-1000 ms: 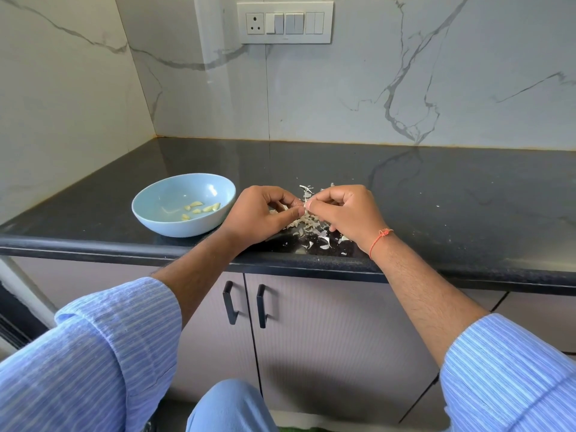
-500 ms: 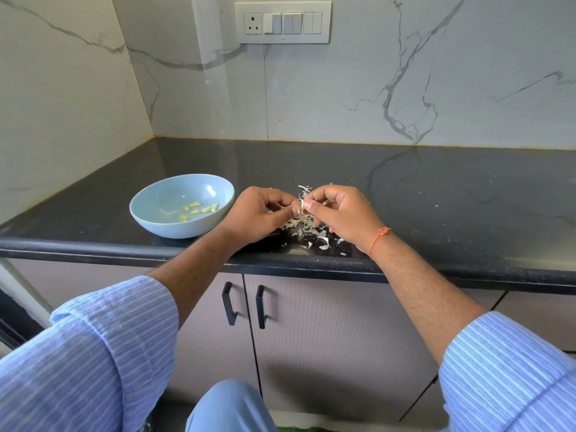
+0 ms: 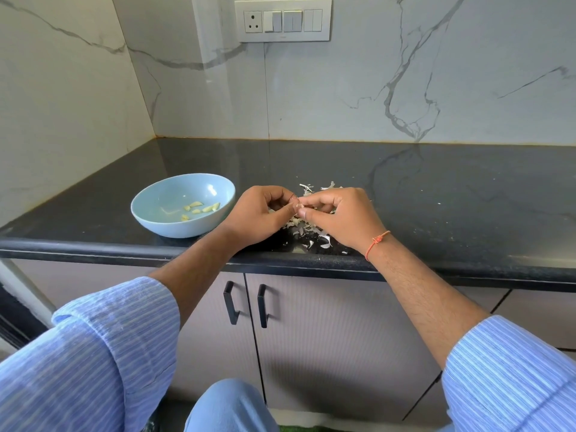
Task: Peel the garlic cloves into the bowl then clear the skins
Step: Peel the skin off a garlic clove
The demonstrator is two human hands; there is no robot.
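A light blue bowl (image 3: 156,201) stands on the black counter, left of my hands, with several peeled garlic cloves (image 3: 199,207) in it. My left hand (image 3: 258,215) and my right hand (image 3: 339,218) meet fingertip to fingertip above a pile of papery garlic skins (image 3: 307,232). Between the thumbs and forefingers both hands pinch one small garlic clove (image 3: 300,206), mostly hidden by the fingers. My right wrist wears an orange thread.
The black counter (image 3: 436,194) runs wide to the right, its rounded front edge just below my wrists. Marble walls close the back and left. A switch panel (image 3: 283,20) sits on the back wall. Cabinet doors with black handles (image 3: 246,304) are beneath.
Both hands stay over the skin pile with small finger movements on the clove; the fingertips have closed together a little. The bowl has not moved.
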